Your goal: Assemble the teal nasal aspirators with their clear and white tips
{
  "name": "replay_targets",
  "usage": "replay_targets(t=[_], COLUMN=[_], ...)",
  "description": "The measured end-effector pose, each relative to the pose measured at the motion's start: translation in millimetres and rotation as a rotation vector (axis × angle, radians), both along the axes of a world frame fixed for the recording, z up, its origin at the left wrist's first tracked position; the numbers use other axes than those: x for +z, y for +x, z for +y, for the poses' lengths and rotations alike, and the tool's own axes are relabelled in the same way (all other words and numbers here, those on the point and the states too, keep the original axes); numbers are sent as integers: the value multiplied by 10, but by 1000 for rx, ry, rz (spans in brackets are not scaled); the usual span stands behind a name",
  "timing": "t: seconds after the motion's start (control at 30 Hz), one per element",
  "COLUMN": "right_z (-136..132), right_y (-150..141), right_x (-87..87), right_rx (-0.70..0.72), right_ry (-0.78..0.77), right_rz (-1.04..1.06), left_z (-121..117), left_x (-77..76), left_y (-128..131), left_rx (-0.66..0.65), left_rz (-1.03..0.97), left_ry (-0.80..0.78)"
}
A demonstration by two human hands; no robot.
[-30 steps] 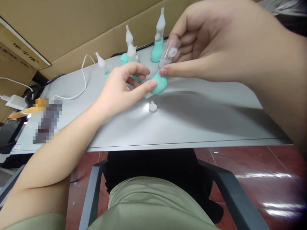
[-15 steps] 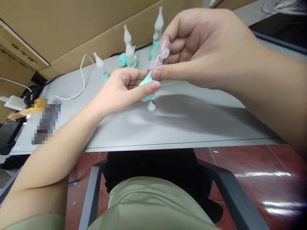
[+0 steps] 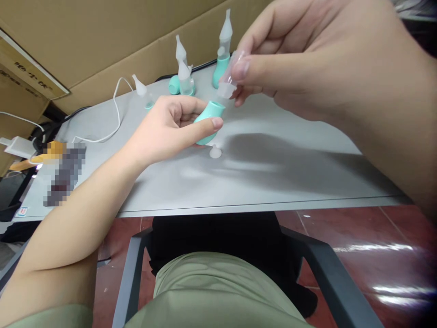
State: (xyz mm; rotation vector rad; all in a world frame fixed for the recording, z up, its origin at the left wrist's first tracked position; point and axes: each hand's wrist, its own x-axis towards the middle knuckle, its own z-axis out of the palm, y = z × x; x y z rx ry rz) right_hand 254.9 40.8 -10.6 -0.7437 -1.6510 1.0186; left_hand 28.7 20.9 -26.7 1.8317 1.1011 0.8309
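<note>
My left hand point(image 3: 177, 125) is closed round a teal squeeze bulb point(image 3: 207, 116), its open neck tilted up to the right. Just above that neck, my right hand point(image 3: 269, 59) pinches a clear plastic tube point(image 3: 228, 86) between thumb and fingers. A gap shows between tube and bulb. On the table under the bulb lies a small white funnel-shaped piece point(image 3: 215, 151). Behind my hands stands a whole nasal aspirator point(image 3: 223, 59) with a teal bulb and a pointed white tip.
More aspirators point(image 3: 185, 77) stand at the back of the grey table point(image 3: 191, 191), one point(image 3: 139, 86) farther left. A white cable point(image 3: 118, 109) curls at the left, near a white adapter point(image 3: 21, 146). Cardboard point(image 3: 119, 36) rises along the back.
The clear tube has come off the bulb's neck. My right hand has moved up and to the right with it, while my left hand has stayed nearly in place on the bulb.
</note>
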Motion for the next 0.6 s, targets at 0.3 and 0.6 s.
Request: replay_targets(t=[0.3,0.6], right_z=[-32,-39], right_y=[-1,26], right_x=[-17,-27], right_rx=[-3,50], right_ry=[-53,-91], right_rz=[12,43], left_z=[-36,-26], left_x=[4,1], left_y=[27,19], left_rx=[-19,-2], left_rz=[-42,-121], left_ry=[-22,-81])
